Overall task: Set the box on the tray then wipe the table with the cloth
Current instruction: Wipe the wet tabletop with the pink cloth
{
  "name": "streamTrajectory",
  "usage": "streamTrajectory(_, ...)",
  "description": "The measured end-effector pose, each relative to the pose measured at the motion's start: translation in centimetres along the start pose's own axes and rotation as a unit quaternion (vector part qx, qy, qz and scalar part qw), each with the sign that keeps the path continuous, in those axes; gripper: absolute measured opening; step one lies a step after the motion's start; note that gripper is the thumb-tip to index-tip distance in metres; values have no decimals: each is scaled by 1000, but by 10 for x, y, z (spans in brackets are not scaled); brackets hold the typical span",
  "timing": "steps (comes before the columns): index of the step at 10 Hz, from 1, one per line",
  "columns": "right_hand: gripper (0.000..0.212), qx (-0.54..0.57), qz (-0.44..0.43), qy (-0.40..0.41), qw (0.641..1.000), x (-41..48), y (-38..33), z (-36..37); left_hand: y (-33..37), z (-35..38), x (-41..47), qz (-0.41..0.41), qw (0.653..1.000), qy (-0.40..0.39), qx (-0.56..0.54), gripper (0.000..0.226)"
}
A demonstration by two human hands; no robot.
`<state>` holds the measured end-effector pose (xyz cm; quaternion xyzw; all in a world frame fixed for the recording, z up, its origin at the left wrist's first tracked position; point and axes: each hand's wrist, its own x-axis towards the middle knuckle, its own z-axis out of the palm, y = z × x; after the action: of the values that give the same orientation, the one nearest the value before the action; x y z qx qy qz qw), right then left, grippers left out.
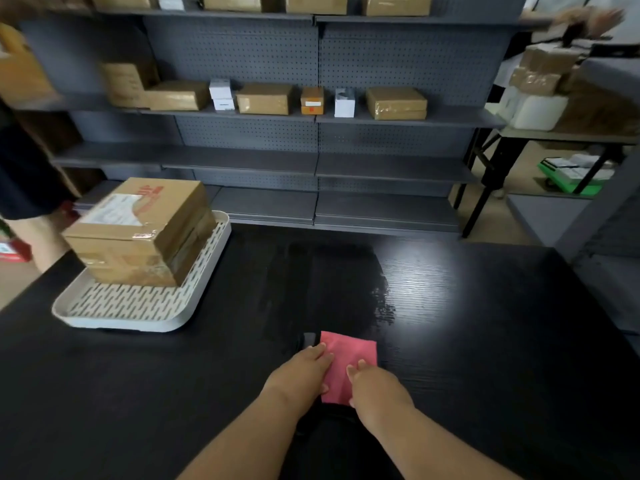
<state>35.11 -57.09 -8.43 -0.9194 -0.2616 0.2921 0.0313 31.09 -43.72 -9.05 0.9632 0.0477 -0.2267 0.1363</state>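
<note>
Wiping stage: box (138, 233) already placed, desk (485, 341) partly wiped.
Your left hand (301, 372) and right hand (377, 386) press the cloth (349, 351) flat, fingers straight and close together. The box sits on the tray (121, 323), well left of your fingers. A damp streak (381, 306) lies ahead of them; the remaining desk appears unwiped.

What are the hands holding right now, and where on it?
Nothing is gripped. The left hand presses on the left edge of the pink cloth, and the right hand on its near right part, flat against the black table.
</note>
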Motion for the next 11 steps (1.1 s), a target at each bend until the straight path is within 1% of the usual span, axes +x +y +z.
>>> streamTrajectory(1, 43, -32, -34, 25, 999, 5, -11, 1, -14, 1, -2, -11, 1000, -1, 0, 64)
streamTrajectory(2, 46, -88, -40, -26, 995, 15, -28, -5, -31, -2, 0, -24, 1000, -6, 2, 65)
streamTrajectory(3, 67, -14, 27, -56, 998, 32, -52, -11, -52, -9, 8, -29, 1000, -7, 5, 66)
streamTrajectory(4, 74, -27, 30, -91, 995, 56, -72, -26, -76, -21, 19, -26, 1000, -8, 6, 65)
streamTrajectory(5, 73, -34, 35, -112, 993, 80, -90, -39, -100, -36, 37, -19, 1000, -4, 5, 66)
streamTrajectory(7, 70, -39, 41, -93, 994, 142, -120, -68, -149, -71, 86, -12, 1000, -6, 14, 66)
streamTrajectory(10, 66, -48, 44, -38, 997, 239, -135, -102, -201, -124, 168, -4, 999, 4, 34, 65)
streamTrajectory(11, 71, -39, 46, -48, 997, 261, -135, -115, -210, -134, 187, -6, 999, 5, 36, 66)
